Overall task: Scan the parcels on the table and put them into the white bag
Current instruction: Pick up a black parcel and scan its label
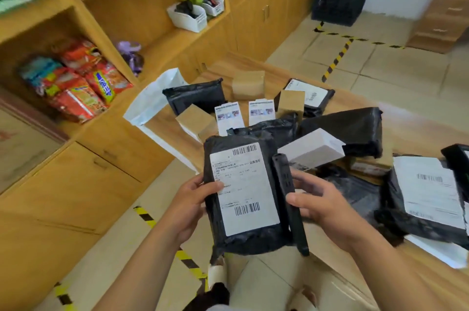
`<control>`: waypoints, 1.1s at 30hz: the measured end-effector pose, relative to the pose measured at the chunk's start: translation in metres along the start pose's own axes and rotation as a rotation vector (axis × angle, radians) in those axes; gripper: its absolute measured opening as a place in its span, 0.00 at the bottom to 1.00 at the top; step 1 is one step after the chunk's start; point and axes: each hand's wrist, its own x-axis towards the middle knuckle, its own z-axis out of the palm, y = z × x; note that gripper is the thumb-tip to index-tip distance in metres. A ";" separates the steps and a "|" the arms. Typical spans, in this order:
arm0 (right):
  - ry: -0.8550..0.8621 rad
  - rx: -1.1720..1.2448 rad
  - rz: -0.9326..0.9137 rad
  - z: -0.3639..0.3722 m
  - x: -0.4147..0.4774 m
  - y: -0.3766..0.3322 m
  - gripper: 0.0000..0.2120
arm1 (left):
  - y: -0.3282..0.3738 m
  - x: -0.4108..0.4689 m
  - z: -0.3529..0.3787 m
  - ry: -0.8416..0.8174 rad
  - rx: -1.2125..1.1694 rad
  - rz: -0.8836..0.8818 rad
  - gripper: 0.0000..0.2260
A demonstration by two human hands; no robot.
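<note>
left hand (191, 202) grips a black parcel (250, 232) label-up while right hand (323, 202) clasps the scanner (285, 178), best aimed squarely at the barcode (247, 208).

both bare forearms reach up from the lower edge, angled toward each other. the left hand (189, 205) grips the parcel (243, 191) by its left side, thumb laid on the front. the right hand (321, 200) holds the scanner (289, 199), thumb across its face, fingers curled behind.
</note>
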 end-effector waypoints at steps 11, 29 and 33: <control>0.060 -0.057 0.004 0.160 0.080 -0.006 0.28 | 0.021 0.019 -0.163 -0.045 -0.064 0.029 0.18; -0.061 -0.121 0.068 0.329 0.256 -0.055 0.24 | 0.055 0.099 -0.369 -0.005 -0.204 -0.043 0.22; -0.097 -0.118 0.102 0.341 0.320 -0.065 0.20 | 0.078 0.140 -0.400 0.050 -0.218 -0.087 0.21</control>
